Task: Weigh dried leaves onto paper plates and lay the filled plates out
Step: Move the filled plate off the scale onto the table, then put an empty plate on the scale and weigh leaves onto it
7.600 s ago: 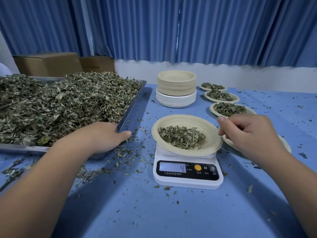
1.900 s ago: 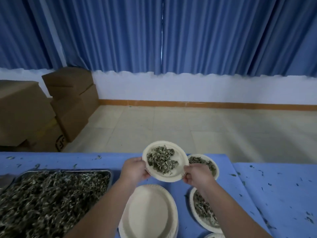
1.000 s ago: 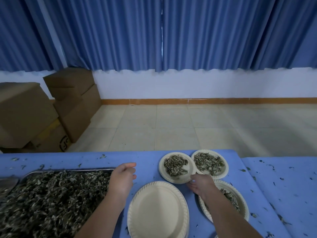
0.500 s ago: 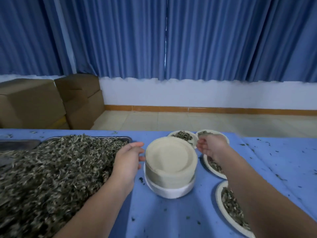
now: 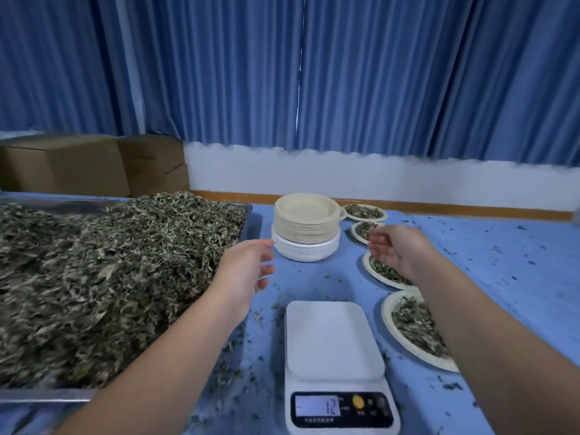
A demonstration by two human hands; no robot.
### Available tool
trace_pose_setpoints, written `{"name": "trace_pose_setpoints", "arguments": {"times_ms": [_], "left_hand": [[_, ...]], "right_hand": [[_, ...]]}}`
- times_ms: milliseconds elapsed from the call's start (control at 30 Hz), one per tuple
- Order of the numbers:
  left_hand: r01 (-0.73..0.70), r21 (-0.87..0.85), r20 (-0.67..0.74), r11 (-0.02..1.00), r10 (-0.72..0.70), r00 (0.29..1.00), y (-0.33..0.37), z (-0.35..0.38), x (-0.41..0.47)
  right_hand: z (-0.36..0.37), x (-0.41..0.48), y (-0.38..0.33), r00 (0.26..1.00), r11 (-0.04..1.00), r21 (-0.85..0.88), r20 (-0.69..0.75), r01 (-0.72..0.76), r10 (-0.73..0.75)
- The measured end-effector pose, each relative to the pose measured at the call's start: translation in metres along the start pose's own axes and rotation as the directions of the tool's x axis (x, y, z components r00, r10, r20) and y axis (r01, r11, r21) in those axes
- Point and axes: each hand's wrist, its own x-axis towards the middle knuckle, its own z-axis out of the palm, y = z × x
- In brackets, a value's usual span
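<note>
1. The left hand (image 5: 248, 271) is open, its fingers loosely spread and holding nothing. It hangs in the air between the heap of dried leaves (image 5: 110, 271) and the stack of plates (image 5: 306, 224). The forefinger points at the stack's lower edge; I cannot tell whether it touches.
2. The right hand (image 5: 398, 246) is open too, palm turned towards the stack and fingers relaxed, with nothing in it. It hovers to the right of the stack, above the row of filled plates.
3. The stack stands on the blue table (image 5: 502, 277) at its far side, tan plates on top of white ones.
4. Four filled plates lie in a line along the right of the stack and scale. The far plate (image 5: 365, 219) is near the table's back edge and the second plate (image 5: 354, 230) is partly behind the right hand. The third plate (image 5: 365, 262) is under the wrist and the near plate (image 5: 387, 312) is beside the scale. Each holds a small pile of leaves.
5. The scale (image 5: 335, 340) sits close to the front, between the two forearms; its display (image 5: 318, 406) reads 12.
6. The leaves fill a metal tray (image 5: 44, 394) on the left, heaped above its rim.
7. Loose leaf bits are scattered over the cloth around the scale.
8. Behind are cardboard boxes (image 5: 62, 164) and blue curtains (image 5: 282, 73).
</note>
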Motion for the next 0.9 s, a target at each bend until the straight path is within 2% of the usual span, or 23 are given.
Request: {"name": "trace_pose_setpoints", "arguments": {"times_ms": [167,333,400,467,533,667,733,833,900], "left_hand": [[-0.003,0.027,-0.028,1.0,0.004,1.0,-0.041,0.005,-0.029],[-0.097,0.28,-0.072,0.955,0.122,0.99,-0.087,0.004,-0.024],[-0.103,0.288,-0.095,0.952,0.136,0.986,-0.094,0.0,-0.017],[-0.08,0.19,-0.116,0.979,0.103,0.988,-0.096,-0.003,-0.012],[-0.052,0.16,-0.113,0.986,0.071,0.991,-0.098,-0.004,-0.008],[-0.04,0.13,-0.117,0.991,0.055,0.992,-0.101,-0.002,-0.001],[-0.026,0.121,-0.123,0.992,0.041,0.992,-0.102,-0.002,0.002],[-0.009,0.075,-0.122,0.997,0.018,0.992,-0.102,-0.003,0.003],[-0.005,0.054,-0.123,0.999,0.012,0.992,-0.102,-0.004,0.004]], "right_hand": [[0.012,-0.046,0.005,0.992,0.993,-0.119,0.13,0.026,-0.011],[0.023,-0.044,0.028,0.977,0.912,-0.378,0.193,0.159,-0.09],[0.03,-0.034,0.031,0.967,0.859,-0.461,0.218,0.224,-0.136],[0.039,-0.019,0.027,0.949,0.753,-0.579,0.233,0.312,-0.214],[0.05,0.0,0.017,0.914,0.599,-0.693,0.26,0.401,-0.312],[0.079,0.036,-0.003,0.826,0.33,-0.783,0.382,0.528,-0.415],[0.094,0.049,-0.008,0.805,0.186,-0.817,0.449,0.545,-0.387],[0.11,0.058,-0.008,0.843,0.089,-0.853,0.484,0.515,-0.235],[0.117,0.059,-0.009,0.864,0.039,-0.876,0.467,0.481,-0.189]]}}
